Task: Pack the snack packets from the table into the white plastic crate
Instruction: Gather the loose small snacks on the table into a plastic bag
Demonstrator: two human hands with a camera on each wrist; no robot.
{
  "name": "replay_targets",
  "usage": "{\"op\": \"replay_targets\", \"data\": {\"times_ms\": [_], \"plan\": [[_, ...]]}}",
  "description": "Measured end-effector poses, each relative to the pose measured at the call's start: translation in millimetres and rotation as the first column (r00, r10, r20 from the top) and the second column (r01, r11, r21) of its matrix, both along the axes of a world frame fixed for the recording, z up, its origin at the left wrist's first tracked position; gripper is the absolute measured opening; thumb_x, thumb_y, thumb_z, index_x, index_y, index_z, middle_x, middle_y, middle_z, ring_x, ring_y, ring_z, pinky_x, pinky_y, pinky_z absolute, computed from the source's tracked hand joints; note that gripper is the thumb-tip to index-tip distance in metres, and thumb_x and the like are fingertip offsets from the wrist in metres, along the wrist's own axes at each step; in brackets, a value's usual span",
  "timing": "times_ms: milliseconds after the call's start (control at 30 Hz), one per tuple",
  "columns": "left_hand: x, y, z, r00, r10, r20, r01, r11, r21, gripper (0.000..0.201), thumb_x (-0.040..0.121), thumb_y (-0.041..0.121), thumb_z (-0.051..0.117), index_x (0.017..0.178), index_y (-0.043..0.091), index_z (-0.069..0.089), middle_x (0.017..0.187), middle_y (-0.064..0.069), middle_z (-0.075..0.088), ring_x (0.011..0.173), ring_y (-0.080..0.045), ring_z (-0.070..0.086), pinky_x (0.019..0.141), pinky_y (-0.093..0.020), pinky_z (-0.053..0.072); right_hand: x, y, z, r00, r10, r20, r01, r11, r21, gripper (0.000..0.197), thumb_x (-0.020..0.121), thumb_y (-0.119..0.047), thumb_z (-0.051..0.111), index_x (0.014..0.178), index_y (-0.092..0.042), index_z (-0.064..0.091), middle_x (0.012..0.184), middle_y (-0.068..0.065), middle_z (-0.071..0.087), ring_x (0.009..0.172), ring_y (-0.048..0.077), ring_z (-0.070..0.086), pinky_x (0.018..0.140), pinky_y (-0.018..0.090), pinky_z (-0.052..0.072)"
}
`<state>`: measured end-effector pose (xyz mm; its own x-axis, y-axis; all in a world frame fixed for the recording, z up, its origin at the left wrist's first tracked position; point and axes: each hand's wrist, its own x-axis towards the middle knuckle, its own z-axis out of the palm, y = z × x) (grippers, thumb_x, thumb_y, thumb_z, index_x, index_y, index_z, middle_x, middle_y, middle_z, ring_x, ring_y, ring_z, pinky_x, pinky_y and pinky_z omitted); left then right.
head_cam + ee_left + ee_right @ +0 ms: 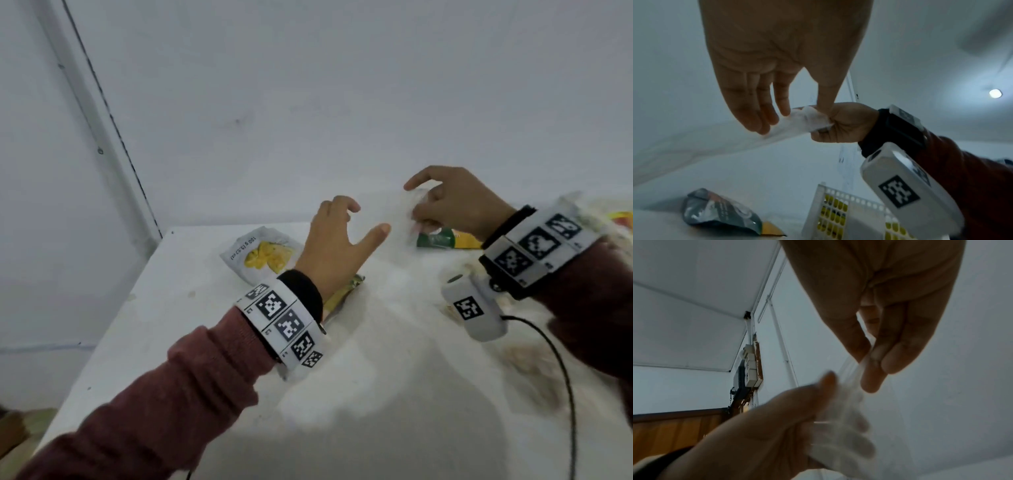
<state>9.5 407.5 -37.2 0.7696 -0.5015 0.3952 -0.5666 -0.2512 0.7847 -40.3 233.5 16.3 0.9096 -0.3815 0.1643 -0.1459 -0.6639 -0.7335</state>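
Head view: above the white table [205, 342], the right hand [455, 205] pinches a clear plastic bag [411, 209] while the left hand [335, 246] reaches in, fingers spread and holding nothing — packing looks paused; a white snack packet [260, 255] lies unpacked.

Left wrist view: the white crate [838, 211] sits below, a grey packet [719, 212] beside it.

Right wrist view: fingertips [871, 379] clamp the film — next, probably, the left hand takes hold.
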Motion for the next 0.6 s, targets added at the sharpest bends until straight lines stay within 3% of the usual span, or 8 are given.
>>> {"op": "replay_targets", "data": {"times_ms": [67, 167, 233, 300, 367, 467, 533, 600], "plan": [[-2, -11, -2, 0.99, -0.101, -0.101, 0.109, 0.991, 0.079, 0.034, 0.082, 0.042, 0.064, 0.103, 0.018, 0.052, 0.092, 0.003, 0.052, 0.082, -0.009, 0.05, 0.067, -0.016, 0.041, -2, 10, -6, 1.0, 0.002, 0.002, -0.002, 0.992, 0.126, 0.025, 0.08, 0.004, 0.062, 0.102, -0.005, 0.056, 0.047, 0.005, 0.057, 0.041, 0.011, 0.057, 0.056, 0.026, 0.054], [8, -19, -3, 0.972, -0.16, -0.172, 0.167, 0.986, 0.028, 0.012, 0.086, 0.024, 0.063, 0.093, 0.014, 0.061, 0.073, 0.004, 0.059, 0.061, -0.007, 0.058, 0.056, -0.018, 0.048, -8, 16, -11, 0.998, -0.024, 0.062, 0.011, 0.978, 0.211, 0.023, 0.082, 0.002, 0.062, 0.102, -0.004, 0.053, 0.045, 0.003, 0.054, 0.037, 0.005, 0.056, 0.049, 0.02, 0.052], [14, -19, -2, 0.975, -0.145, -0.169, 0.147, 0.989, -0.003, 0.01, 0.089, 0.015, 0.058, 0.091, 0.007, 0.065, 0.071, 0.0, 0.06, 0.053, -0.006, 0.058, 0.052, -0.016, 0.05, -14, 12, -13, 0.997, -0.054, 0.05, 0.052, 0.998, 0.039, 0.032, 0.081, 0.0, 0.063, 0.11, -0.006, 0.05, 0.065, 0.008, 0.058, 0.046, 0.008, 0.058, 0.048, 0.017, 0.049], [18, -20, 4, 0.991, -0.113, -0.074, 0.116, 0.992, 0.039, 0.016, 0.09, 0.008, 0.053, 0.095, 0.003, 0.067, 0.076, -0.004, 0.061, 0.056, -0.01, 0.058, 0.049, -0.012, 0.048, -23, 7, -16, 0.999, -0.051, 0.004, 0.05, 0.946, -0.32, 0.046, 0.077, -0.007, 0.067, 0.117, -0.012, 0.044, 0.096, 0.007, 0.054, 0.065, 0.02, 0.057, 0.059, 0.025, 0.046], [17, -26, 11, 0.988, -0.117, 0.102, 0.098, 0.98, 0.175, 0.022, 0.092, 0.007, 0.049, 0.102, 0.002, 0.068, 0.088, -0.011, 0.067, 0.07, -0.019, 0.062, 0.06, -0.016, 0.048, -33, 5, -21, 0.997, 0.057, 0.047, -0.024, 0.848, -0.529, 0.046, 0.074, -0.005, 0.067, 0.113, -0.013, 0.046, 0.112, 0.006, 0.044, 0.073, 0.025, 0.056, 0.064, 0.032, 0.047], [9, -38, 21, 0.945, -0.15, 0.289, 0.047, 0.942, 0.333, 0.029, 0.094, 0.008, 0.043, 0.11, 0.008, 0.067, 0.107, -0.014, 0.067, 0.097, -0.028, 0.06, 0.086, -0.033, 0.045, -40, 0, -26, 0.97, 0.242, 0.029, -0.159, 0.718, -0.678, 0.026, 0.073, 0.009, 0.058, 0.092, -0.008, 0.062, 0.114, 0.013, 0.051, 0.07, 0.029, 0.057, 0.059, 0.033, 0.046], [4, -47, 25, 0.935, -0.16, 0.315, 0.038, 0.933, 0.358, 0.029, 0.094, 0.011, 0.045, 0.114, 0.012, 0.066, 0.107, -0.014, 0.066, 0.1, -0.029, 0.057, 0.089, -0.037, 0.042, -38, -12, -29, 0.984, 0.175, 0.018, -0.121, 0.748, -0.653, 0.033, 0.077, 0.012, 0.052, 0.096, -0.007, 0.07, 0.116, 0.016, 0.055, 0.085, 0.031, 0.059, 0.069, 0.028, 0.038], [-3, -56, 24, 0.94, -0.184, 0.287, 0.069, 0.927, 0.368, 0.031, 0.091, 0.014, 0.051, 0.119, 0.015, 0.063, 0.104, -0.012, 0.06, 0.097, -0.026, 0.055, 0.087, -0.034, 0.043, -35, -24, -30, 0.993, 0.113, -0.023, -0.104, 0.784, -0.612, 0.041, 0.082, 0.01, 0.048, 0.116, -0.007, 0.064, 0.121, 0.014, 0.054, 0.1, 0.03, 0.056, 0.079, 0.027, 0.037]]}}
